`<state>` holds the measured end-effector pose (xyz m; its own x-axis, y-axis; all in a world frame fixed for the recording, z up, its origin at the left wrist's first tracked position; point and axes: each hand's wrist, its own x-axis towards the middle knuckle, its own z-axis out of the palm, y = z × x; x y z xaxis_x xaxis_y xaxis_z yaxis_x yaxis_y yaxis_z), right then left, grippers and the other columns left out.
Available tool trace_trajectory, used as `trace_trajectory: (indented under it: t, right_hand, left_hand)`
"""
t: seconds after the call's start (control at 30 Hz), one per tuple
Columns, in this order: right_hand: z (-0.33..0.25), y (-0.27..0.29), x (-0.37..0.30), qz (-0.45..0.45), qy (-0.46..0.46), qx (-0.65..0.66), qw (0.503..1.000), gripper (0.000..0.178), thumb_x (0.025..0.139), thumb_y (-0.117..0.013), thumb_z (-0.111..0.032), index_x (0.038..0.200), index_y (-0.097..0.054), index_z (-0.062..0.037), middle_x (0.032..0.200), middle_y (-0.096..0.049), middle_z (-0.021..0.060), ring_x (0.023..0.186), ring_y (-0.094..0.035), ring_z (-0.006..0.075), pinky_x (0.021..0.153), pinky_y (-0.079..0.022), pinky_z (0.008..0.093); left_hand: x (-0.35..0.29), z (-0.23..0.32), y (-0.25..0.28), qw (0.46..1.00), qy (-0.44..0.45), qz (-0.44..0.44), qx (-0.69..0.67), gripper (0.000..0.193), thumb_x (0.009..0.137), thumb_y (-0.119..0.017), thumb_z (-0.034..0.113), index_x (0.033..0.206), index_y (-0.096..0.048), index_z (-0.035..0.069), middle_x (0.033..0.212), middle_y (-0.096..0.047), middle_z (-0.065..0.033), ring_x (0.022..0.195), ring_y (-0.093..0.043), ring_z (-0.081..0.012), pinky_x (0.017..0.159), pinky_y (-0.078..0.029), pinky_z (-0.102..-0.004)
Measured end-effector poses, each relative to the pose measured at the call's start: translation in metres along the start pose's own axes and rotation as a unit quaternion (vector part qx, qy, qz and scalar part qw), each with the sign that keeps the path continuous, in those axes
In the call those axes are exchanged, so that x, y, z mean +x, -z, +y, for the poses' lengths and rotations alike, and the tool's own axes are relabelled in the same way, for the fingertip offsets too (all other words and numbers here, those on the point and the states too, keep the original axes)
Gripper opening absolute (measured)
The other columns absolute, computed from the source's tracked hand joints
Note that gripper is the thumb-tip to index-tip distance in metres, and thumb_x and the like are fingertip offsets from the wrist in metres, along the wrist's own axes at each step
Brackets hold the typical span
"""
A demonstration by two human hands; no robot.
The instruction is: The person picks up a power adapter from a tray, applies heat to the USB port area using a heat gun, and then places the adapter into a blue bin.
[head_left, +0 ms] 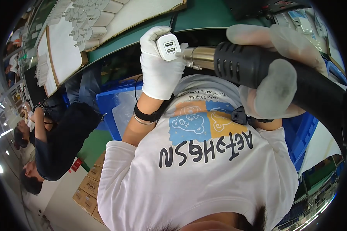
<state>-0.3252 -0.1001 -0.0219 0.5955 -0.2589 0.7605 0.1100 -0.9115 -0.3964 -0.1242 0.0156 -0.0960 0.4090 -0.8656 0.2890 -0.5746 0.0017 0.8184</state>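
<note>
My left hand point(158, 73), in a white glove, has its fingers closed around a white USB charger point(167, 47) whose face shows two ports. In my right hand point(277, 86), also gloved and close to the camera, is a black hot air gun point(235, 61), fingers and thumb wrapped about its body. The gun's metal nozzle point(199, 56) points at the charger's port face, its tip very near or touching the edge; I cannot tell which. A dark band circles my left wrist.
Many white plug chargers point(90, 32) stand in a shallow cardboard tray point(135, 21) on the green bench at the upper left. Blue bins point(108, 111) flank my lap on both sides. Another person in dark clothes point(65, 142) sits at the left, near stacked cartons point(89, 186).
</note>
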Motion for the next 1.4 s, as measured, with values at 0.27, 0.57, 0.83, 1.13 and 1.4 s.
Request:
trace_trajectory:
  t: [0.27, 0.57, 0.83, 1.13, 1.4]
  right_hand:
    - [0.005, -0.002, 0.006, -0.004, 0.066, -0.019, 0.998, 0.047, 0.064, -0.063, -0.006, 0.109, -0.052, -0.0002, 0.098, -0.065, 0.0179, 0.063, -0.062, 0.0193, 0.053, -0.047, 0.0233]
    - [0.003, -0.007, 0.005, 0.039, -0.006, 0.055, 0.998, 0.035, 0.072, -0.063, -0.011, 0.103, -0.053, 0.0016, 0.095, -0.066, 0.018, 0.061, -0.061, 0.0168, 0.051, -0.045, 0.023]
    - [-0.001, -0.01, -0.004, 0.122, -0.112, 0.039, 0.985, 0.029, 0.076, -0.061, -0.014, 0.098, -0.056, 0.003, 0.094, -0.066, 0.0178, 0.059, -0.06, 0.0154, 0.05, -0.044, 0.0226]
    - [-0.006, -0.018, 0.002, 0.118, -0.052, 0.069, 0.989, 0.023, 0.076, -0.06, -0.013, 0.093, -0.06, 0.0024, 0.09, -0.067, 0.0163, 0.056, -0.059, 0.0152, 0.05, -0.043, 0.0224]
    - [0.004, -0.015, -0.004, 0.113, 0.024, -0.043, 0.992, 0.023, 0.072, -0.06, -0.009, 0.092, -0.062, 0.0021, 0.085, -0.067, 0.0148, 0.055, -0.058, 0.0151, 0.05, -0.043, 0.0223]
  left_hand:
    - [0.0, 0.001, 0.0, 1.0, 0.001, -0.001, 0.005, 0.054, 0.067, -0.077, 0.002, 0.111, -0.046, 0.005, 0.097, -0.057, -0.0082, 0.08, -0.058, -0.0176, 0.072, -0.05, -0.0268]
    - [-0.002, 0.003, 0.0, 1.0, 0.002, -0.004, -0.008, 0.055, 0.068, -0.077, 0.001, 0.112, -0.044, 0.005, 0.097, -0.057, -0.0081, 0.079, -0.057, -0.0163, 0.072, -0.049, -0.0263]
    - [-0.003, 0.003, -0.001, 0.999, 0.038, -0.004, -0.009, 0.055, 0.068, -0.077, 0.0, 0.112, -0.044, 0.005, 0.097, -0.056, -0.007, 0.079, -0.056, -0.014, 0.072, -0.049, -0.025]
    - [-0.004, 0.005, 0.0, 1.0, 0.02, -0.011, 0.005, 0.056, 0.068, -0.077, 0.0, 0.113, -0.043, 0.005, 0.098, -0.055, -0.0067, 0.079, -0.055, -0.0133, 0.072, -0.049, -0.0246]
    - [-0.004, 0.004, -0.001, 1.0, 0.02, -0.009, -0.009, 0.056, 0.068, -0.077, 0.0, 0.112, -0.044, 0.005, 0.099, -0.056, -0.0075, 0.079, -0.056, -0.0141, 0.071, -0.049, -0.0248]
